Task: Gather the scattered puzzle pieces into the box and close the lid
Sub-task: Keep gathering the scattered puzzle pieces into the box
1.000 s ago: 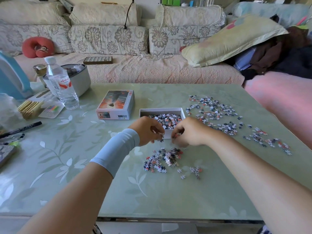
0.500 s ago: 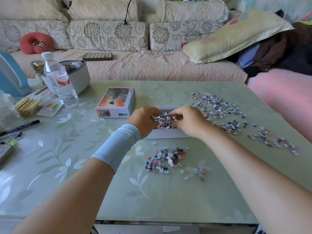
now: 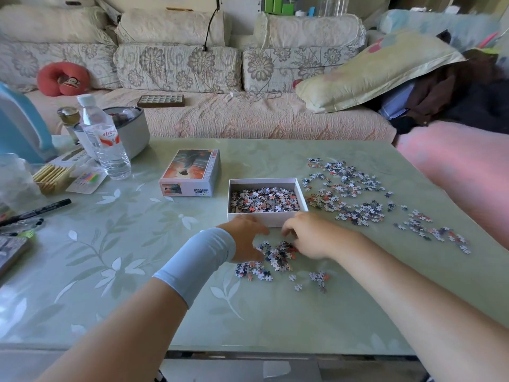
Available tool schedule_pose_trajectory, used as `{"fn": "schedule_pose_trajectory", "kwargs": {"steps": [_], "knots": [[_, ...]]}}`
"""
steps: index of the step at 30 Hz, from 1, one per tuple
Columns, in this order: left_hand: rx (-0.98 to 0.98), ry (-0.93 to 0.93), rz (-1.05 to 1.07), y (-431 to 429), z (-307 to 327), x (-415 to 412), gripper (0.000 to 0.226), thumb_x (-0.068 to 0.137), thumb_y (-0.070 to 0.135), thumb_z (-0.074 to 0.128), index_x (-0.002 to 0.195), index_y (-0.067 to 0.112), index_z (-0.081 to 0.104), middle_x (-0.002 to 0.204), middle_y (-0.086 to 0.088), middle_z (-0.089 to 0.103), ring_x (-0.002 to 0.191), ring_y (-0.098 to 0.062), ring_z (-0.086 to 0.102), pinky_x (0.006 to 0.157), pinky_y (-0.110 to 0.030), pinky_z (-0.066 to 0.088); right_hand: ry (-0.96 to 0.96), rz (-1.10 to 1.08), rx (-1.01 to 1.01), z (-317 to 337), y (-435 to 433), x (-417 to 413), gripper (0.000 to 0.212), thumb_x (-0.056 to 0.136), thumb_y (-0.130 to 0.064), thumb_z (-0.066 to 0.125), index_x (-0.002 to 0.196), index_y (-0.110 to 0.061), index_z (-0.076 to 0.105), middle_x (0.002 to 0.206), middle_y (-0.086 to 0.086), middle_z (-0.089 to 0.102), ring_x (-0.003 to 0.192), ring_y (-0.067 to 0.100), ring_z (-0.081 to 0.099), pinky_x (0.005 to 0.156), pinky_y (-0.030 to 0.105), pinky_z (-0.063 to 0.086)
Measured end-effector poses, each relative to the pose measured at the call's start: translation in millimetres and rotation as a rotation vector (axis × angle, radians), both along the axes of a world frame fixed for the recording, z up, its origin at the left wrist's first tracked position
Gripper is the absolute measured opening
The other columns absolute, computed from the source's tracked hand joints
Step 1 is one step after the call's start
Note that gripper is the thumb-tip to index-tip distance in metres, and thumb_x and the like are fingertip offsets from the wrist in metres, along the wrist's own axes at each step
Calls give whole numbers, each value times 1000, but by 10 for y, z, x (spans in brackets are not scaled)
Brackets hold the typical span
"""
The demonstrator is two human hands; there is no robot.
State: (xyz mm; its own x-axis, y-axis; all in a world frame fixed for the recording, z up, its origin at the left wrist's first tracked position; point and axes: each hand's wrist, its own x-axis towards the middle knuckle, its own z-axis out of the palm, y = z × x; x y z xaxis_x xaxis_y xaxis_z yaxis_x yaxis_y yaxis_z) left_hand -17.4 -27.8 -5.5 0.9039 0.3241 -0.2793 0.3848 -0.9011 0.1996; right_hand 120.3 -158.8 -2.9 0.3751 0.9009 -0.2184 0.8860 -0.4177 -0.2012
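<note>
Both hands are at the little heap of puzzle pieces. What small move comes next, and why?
Probably scoop the small heap of multicoloured puzzle pieces between both hands and lift it into the open white cardboard box: the left hand and right hand flank that heap, and the box sits just beyond.

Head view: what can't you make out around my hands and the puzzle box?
Head view:
- Left hand and right hand: motion blur and their own backs hide the fingers; grip on the near pieces unclear.
- Box: floor buried under pieces.
- Lid: small print too tiny.
- Blue container: cut by left edge.
</note>
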Motion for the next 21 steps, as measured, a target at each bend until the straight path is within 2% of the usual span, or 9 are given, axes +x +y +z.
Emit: {"fn": "schedule_pose_trajectory", "kwargs": {"steps": [4,7,9,12,14,16,21], "knots": [[-110,-18,-5,-155,45,22,58,83,46,65,136,33,46,127,3,51,111,-19,55,101,-38,45,184,-24,46,57,-124,14,33,93,-8,52,108,-31,71,113,-8,64,100,13,61,87,27,51],[-77,-9,-28,-236,50,28,63,81,53,64,138,36,42,127,4,50,118,-20,49,102,-40,43,177,-71,158,119,-226,104,28,92,-14,56,104,-36,68,105,-10,62,94,13,61,80,24,48],[-46,8,-26,-284,31,25,80,72,65,66,141,38,36,134,4,43,127,-20,39,105,-45,40,178,-70,77,176,-321,132,27,85,-24,67,107,-39,64,101,-12,60,90,14,61,75,25,50],[25,29,-77,-406,-23,31,108,54,79,68,144,41,25,140,6,32,132,-19,29,108,-48,36,182,-91,-208,235,-477,101,70,63,-44,86,122,-39,51,107,-10,54,80,13,63,66,28,55],[84,19,-127,-488,-71,52,114,48,82,67,145,41,24,138,6,30,131,-21,28,109,-48,35,173,-101,-279,213,-536,66,80,58,-43,90,124,-37,45,107,-8,52,67,13,61,55,26,53],[95,-2,-131,-521,-90,91,109,49,81,68,142,41,28,136,5,32,128,-21,29,107,-47,36,193,-102,-220,163,-535,57,73,59,-38,91,119,-34,49,100,-6,55,60,15,61,52,26,52],[-27,-118,-50,-416,-48,160,60,71,57,73,125,37,55,125,1,47,119,-20,41,95,-35,42,256,-105,-24,66,-424,74,41,71,-28,85,106,-26,64,90,-4,63,55,8,57,48,20,46]]}}
